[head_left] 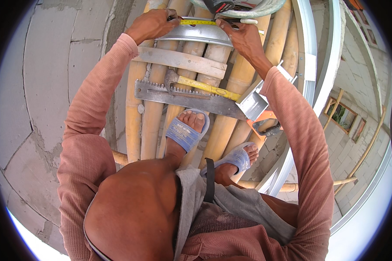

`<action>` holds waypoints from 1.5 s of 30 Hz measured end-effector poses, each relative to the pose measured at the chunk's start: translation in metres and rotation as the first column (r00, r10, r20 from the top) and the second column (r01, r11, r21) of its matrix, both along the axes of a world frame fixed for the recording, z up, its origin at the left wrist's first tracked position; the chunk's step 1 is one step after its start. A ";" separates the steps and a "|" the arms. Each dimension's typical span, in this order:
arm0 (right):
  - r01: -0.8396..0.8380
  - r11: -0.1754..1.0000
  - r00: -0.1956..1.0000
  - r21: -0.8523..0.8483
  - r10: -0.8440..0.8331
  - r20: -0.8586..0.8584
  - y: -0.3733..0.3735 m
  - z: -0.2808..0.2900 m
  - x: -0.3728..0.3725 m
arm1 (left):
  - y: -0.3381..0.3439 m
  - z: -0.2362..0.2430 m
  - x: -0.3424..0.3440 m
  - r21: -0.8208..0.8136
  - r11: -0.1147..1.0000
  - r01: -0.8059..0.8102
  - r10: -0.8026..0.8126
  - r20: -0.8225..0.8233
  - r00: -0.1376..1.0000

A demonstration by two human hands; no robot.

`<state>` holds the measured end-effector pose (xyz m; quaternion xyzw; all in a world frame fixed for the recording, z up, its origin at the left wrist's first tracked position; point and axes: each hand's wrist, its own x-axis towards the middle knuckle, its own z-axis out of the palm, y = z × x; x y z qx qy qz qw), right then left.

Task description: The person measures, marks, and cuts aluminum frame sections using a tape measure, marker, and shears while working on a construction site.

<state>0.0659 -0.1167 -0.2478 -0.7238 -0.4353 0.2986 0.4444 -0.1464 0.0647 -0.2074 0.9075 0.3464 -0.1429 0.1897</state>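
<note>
A yellow tape measure [198,22] is stretched along a curved-looking silver metal profile [196,35] lying across the bamboo poles. My left hand [154,25] is closed at the tape's left end; a dark bit shows at its fingers, and whether that is the tape's case I cannot tell. With thumb and fingers, my right hand [245,39] pinches the tape at its right part, over the profile. A thin white-tipped stick [249,21], possibly a marker, juts out beside the right fingers. Below lie a flat grey metal strip [178,60] and a yellow-handled hammer [209,87].
A handsaw [191,99] with an orange handle [265,116] lies before my sandalled feet [187,130]. A short metal channel [253,102] rests over its blade. Bamboo poles [150,126] form the platform, with a block wall [48,82] at left. A dark tool [220,5] lies at the top.
</note>
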 end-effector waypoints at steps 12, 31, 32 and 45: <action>-0.299 0.913 0.549 0.277 0.402 -0.733 -0.128 0.208 0.006 | -0.007 0.020 -0.021 -0.100 0.995 0.013 -0.006 0.067 0.998; -0.322 0.930 0.937 0.177 0.286 0.199 -0.048 0.089 0.006 | -0.015 0.036 -0.033 -0.133 0.991 -0.023 0.036 0.100 0.994; -0.323 0.930 0.938 0.175 0.289 0.193 -0.040 0.070 0.004 | -0.019 0.036 -0.036 -0.124 0.992 -0.004 0.017 0.103 0.995; -0.126 0.945 0.986 -0.301 0.152 0.063 -0.008 0.038 0.000 | -0.024 0.036 -0.043 -0.110 0.994 -0.010 0.024 0.125 0.992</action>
